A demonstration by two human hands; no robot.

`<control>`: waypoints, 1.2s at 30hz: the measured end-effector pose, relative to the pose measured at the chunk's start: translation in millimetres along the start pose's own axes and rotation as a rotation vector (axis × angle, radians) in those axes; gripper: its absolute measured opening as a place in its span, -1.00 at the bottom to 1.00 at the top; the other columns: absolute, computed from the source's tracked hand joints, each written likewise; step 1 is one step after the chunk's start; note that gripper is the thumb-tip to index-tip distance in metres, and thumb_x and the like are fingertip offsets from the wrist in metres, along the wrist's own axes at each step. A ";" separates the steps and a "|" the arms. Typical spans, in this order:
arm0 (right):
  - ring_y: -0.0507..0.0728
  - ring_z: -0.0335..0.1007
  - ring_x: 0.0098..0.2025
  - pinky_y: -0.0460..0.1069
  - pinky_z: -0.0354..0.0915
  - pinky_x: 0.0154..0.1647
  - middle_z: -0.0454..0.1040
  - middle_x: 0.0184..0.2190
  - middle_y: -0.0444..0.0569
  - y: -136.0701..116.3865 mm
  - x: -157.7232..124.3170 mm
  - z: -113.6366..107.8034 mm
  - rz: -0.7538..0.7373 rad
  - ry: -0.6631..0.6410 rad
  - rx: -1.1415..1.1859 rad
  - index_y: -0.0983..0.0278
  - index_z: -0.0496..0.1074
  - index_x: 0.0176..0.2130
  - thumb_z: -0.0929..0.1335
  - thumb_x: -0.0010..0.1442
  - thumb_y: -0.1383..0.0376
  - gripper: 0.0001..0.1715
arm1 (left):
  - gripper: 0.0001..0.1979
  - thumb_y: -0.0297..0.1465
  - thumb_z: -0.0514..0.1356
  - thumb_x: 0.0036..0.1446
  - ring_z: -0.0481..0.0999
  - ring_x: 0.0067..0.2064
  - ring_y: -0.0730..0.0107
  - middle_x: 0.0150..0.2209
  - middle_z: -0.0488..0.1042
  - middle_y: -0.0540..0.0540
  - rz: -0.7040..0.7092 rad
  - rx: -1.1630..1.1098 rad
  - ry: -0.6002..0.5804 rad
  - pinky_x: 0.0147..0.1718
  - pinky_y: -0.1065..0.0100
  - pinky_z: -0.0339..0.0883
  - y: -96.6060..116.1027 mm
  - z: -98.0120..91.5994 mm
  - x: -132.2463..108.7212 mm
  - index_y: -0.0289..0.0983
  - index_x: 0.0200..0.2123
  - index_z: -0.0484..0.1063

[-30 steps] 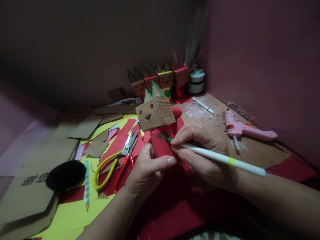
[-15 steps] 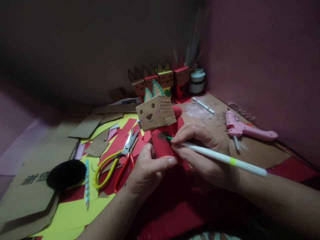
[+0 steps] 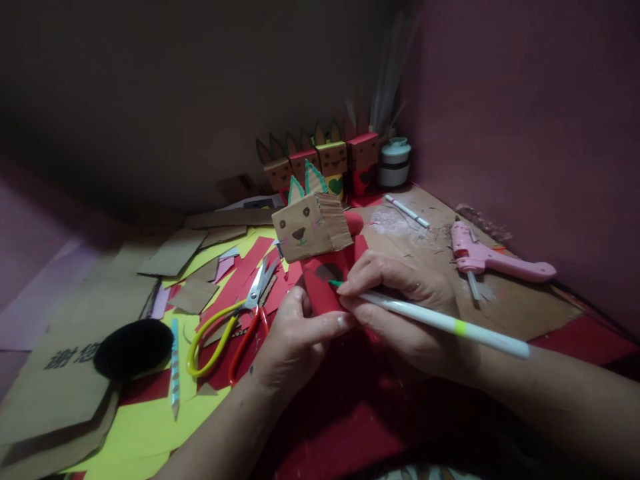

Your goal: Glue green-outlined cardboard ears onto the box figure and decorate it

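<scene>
My left hand (image 3: pixel 303 333) is closed around the red paper body of a cardboard animal figure (image 3: pixel 305 230), thumb across its front. The figure has a box-shaped head with drawn eyes, nose and mouth, and two ears edged in green. A dark patch (image 3: pixel 327 271) is coloured on the red front, just under the head. My right hand (image 3: pixel 400 300) pinches a white marker pen (image 3: pixel 440 319) with a yellow-green band. Its green tip lies at the lower edge of the dark patch; whether it touches I cannot tell.
Open scissors (image 3: pixel 243 310) lie on red and yellow paper scraps to the left, beside a pencil (image 3: pixel 175 370) and a black oval (image 3: pixel 133 349). Cardboard pieces (image 3: pixel 173 252) lie further left. Several similar figures (image 3: pixel 333 160) and a lidded jar (image 3: pixel 395 162) stand behind. A pink glue gun (image 3: pixel 487 253) rests right.
The pen tip and my right hand have shifted slightly left and down along the dark patch. The dark patch looks larger or less covered. My left hand and the figure stay put.
</scene>
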State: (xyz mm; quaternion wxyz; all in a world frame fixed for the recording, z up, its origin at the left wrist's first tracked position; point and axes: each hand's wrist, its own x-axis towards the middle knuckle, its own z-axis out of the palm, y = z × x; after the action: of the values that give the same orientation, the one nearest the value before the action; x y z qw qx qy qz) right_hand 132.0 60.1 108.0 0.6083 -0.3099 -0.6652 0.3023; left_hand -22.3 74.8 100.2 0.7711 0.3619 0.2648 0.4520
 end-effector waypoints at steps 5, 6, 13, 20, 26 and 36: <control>0.06 0.40 -0.32 -0.03 0.33 -0.29 0.44 -0.39 -0.11 -0.5 0.1 -0.6 0.014 0.043 0.007 0.25 0.47 -0.33 0.36 0.21 0.52 -0.81 | -0.66 -0.62 0.44 -0.08 0.67 -0.28 0.32 -0.34 0.66 -0.05 0.004 0.029 -0.014 -0.25 0.45 0.56 0.3 1.5 0.2 -0.34 -0.17 0.60; 0.05 0.39 -0.33 -0.03 0.32 -0.29 0.44 -0.39 -0.11 -0.2 -0.1 -0.9 0.008 0.036 0.007 0.25 0.47 -0.32 0.36 0.21 0.53 -0.81 | -0.66 -0.61 0.45 -0.08 0.67 -0.27 0.30 -0.33 0.67 -0.06 0.008 0.036 -0.009 -0.23 0.42 0.56 0.5 2.1 0.4 -0.34 -0.17 0.60; 0.05 0.40 -0.34 -0.04 0.32 -0.31 0.43 -0.39 -0.12 0.9 -2.2 -0.8 -0.026 0.013 0.012 0.26 0.48 -0.31 0.37 0.22 0.52 -0.82 | -0.61 -0.63 0.46 -0.12 0.67 -0.24 0.23 -0.35 0.65 -0.06 0.017 0.056 0.030 -0.19 0.33 0.57 1.2 4.8 0.0 -0.32 -0.16 0.58; 0.05 0.40 -0.35 -0.04 0.32 -0.34 0.45 -0.40 -0.12 1.8 -2.1 -1.1 -0.044 -0.019 0.002 0.25 0.49 -0.31 0.37 0.22 0.51 -0.82 | -0.65 -0.66 0.45 -0.12 0.58 -0.40 0.48 -0.40 0.63 0.00 0.022 0.032 0.009 -0.36 0.55 0.48 0.9 4.5 0.6 -0.31 -0.21 0.62; 0.02 0.43 -0.33 -0.09 0.36 -0.27 0.49 -0.40 -0.12 -3.5 1.7 -2.4 0.014 0.067 -0.019 0.27 0.49 -0.35 0.37 0.18 0.54 -0.81 | -0.62 -0.64 0.45 -0.09 0.63 -0.32 0.39 -0.32 0.67 -0.05 0.026 0.036 0.015 -0.30 0.48 0.53 0.6 1.5 -0.9 -0.26 -0.17 0.63; 0.03 0.47 -0.31 -0.08 0.40 -0.26 0.54 -0.37 -0.14 -1.4 0.4 -4.5 0.078 0.019 0.076 0.23 0.55 -0.30 0.42 0.24 0.43 -0.89 | -0.64 -0.61 0.46 -0.11 0.66 -0.28 0.29 -0.31 0.67 -0.10 0.009 0.042 0.034 -0.26 0.42 0.54 1.8 2.9 -1.7 -0.34 -0.17 0.62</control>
State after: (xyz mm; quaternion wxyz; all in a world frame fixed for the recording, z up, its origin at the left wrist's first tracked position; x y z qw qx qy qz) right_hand 136.4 59.6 109.6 0.6139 -0.3150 -0.6347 0.3479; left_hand -21.8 72.9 103.5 0.7567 0.3717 0.2856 0.4557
